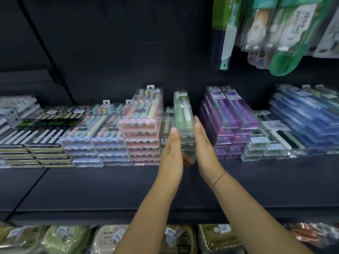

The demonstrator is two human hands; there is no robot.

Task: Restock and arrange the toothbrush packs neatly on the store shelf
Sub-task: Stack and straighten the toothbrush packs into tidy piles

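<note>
Two bare hands flank a narrow stack of clear plastic toothbrush packs (184, 114), palms turned toward each other.

Both bare forearms (156, 208) rise from below the stack and converge on it. The left hand (171, 153) stands on edge against the stack's left side, fingers straight and together, their tips near the top pack. A thumb (187, 160) shows at the stack's lower front. The right hand (205, 143) lies flat along the stack's right side, fingers straight and pointing up and away. A thin red thread bracelet (219, 178) circles the right wrist, below and right of the stack.
</note>
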